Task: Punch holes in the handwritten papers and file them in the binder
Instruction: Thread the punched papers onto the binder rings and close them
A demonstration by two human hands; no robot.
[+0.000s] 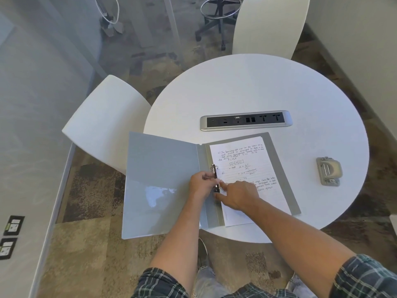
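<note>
A grey binder (163,186) lies open on the near left part of the round white table (257,93), its left cover hanging over the edge. Handwritten papers (242,160) lie on its right half beside the metal ring mechanism (214,171). My left hand (200,183) pinches the ring mechanism's lever. My right hand (238,195) rests on the papers' left margin, its index finger and thumb pointing at the rings. A grey hole punch (328,171) sits on the table to the right, apart from both hands.
A silver power and socket strip (246,120) is set into the table's middle. White chairs stand at the left (107,119) and at the back (270,26). A black swivel stool (217,20) stands further off. Wall sockets (10,235) show at the lower left.
</note>
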